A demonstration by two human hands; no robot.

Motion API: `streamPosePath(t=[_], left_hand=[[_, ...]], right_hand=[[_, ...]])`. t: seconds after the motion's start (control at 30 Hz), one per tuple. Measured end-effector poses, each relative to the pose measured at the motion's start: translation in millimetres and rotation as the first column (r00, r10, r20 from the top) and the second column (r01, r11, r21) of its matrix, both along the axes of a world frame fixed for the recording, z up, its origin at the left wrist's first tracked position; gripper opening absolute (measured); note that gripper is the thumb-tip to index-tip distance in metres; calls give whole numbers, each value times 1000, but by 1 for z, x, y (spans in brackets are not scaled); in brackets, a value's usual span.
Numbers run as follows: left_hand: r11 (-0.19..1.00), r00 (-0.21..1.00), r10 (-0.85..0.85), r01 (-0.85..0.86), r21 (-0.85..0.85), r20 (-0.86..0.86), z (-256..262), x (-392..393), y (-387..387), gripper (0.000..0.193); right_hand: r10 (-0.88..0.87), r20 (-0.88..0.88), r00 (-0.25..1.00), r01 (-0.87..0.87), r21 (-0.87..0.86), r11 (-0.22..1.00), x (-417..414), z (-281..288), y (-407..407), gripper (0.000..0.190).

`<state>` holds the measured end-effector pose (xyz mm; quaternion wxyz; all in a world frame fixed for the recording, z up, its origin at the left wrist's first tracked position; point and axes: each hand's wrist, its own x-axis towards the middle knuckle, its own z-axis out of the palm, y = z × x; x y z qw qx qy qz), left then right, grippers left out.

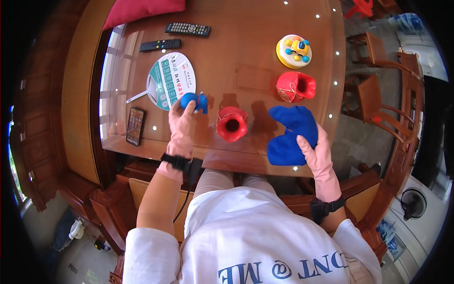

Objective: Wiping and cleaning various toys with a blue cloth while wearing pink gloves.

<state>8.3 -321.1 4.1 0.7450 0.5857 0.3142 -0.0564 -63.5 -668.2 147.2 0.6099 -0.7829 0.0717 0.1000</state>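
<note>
My left hand [182,120], in a pink glove, holds a small blue figurine [193,101] by its round end, above the lower edge of a round hand fan [173,80]. In my right hand [317,152], also gloved, is a folded blue cloth [292,138], gripped between thumb and fingers at the table's near right. A red vase [232,124] with a flared mouth stands between my hands. Beyond the cloth, another red vase [295,87] with a cord bow has its mouth turned to the right.
On the glossy wooden table [227,46] lie two remote controls [188,29] and a smartphone [135,126]. A yellow and white toy [294,51] sits at the far right. A red cushion [145,12] covers the far left corner. Wooden chairs [369,96] stand beyond the right edge.
</note>
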Motion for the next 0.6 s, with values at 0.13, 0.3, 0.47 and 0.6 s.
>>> streamPosePath(t=[0.13,0.3,0.47,0.6], left_hand=[[982,991,-82,99,161,-109,-19,28,-28,43],[975,986,-122,140,170,-110,-36,43,-48,43],[986,979,-164,160,-49,-117,-20,41,-55,54],[931,947,-317,320,173,-44,-67,22,-24,69]], right_hand=[[81,-5,997,-81,-75,994,10,-12,19,70],[162,53,985,-153,-142,978,28,-16,40,76],[422,48,905,-344,-497,797,56,-28,71,67],[611,-105,785,-487,-715,502,60,-51,118,73]])
